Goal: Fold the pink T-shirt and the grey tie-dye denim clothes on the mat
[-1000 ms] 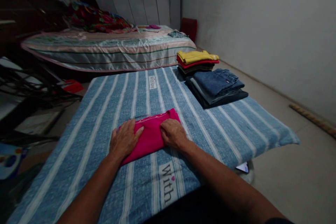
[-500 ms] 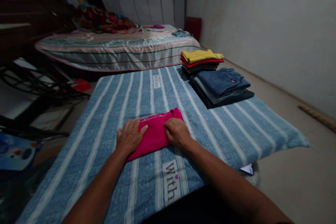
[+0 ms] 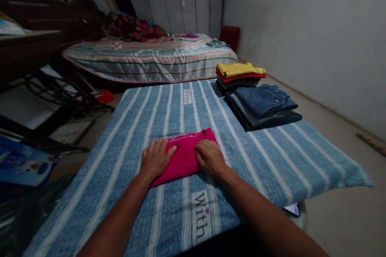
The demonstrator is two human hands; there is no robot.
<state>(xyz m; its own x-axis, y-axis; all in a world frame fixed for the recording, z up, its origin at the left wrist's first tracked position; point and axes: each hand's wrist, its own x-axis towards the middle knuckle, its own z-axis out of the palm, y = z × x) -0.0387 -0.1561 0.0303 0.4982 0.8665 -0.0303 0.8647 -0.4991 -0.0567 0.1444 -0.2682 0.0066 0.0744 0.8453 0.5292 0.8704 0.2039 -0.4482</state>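
Note:
A folded pink garment point(image 3: 184, 155) lies on a blue cloth with white stripes point(image 3: 265, 156) spread over a flat surface in front of me. My left hand point(image 3: 156, 158) rests flat on the garment's left end, fingers stretched out. My right hand point(image 3: 210, 156) presses on its right end with the fingers curled down onto the fabric; whether they grip it I cannot make out.
A stack of folded jeans point(image 3: 265, 104) and a stack of folded shirts, yellow on top point(image 3: 239, 73), sit at the cloth's far right. Beyond lies a mattress point(image 3: 150, 58) with a heap of colourful clothes point(image 3: 132, 28). Dark furniture stands on the left, a wall on the right.
Both hands stay on the pink garment in the same pose. The camera has drifted, so the whole scene has shifted slightly right and down in view.

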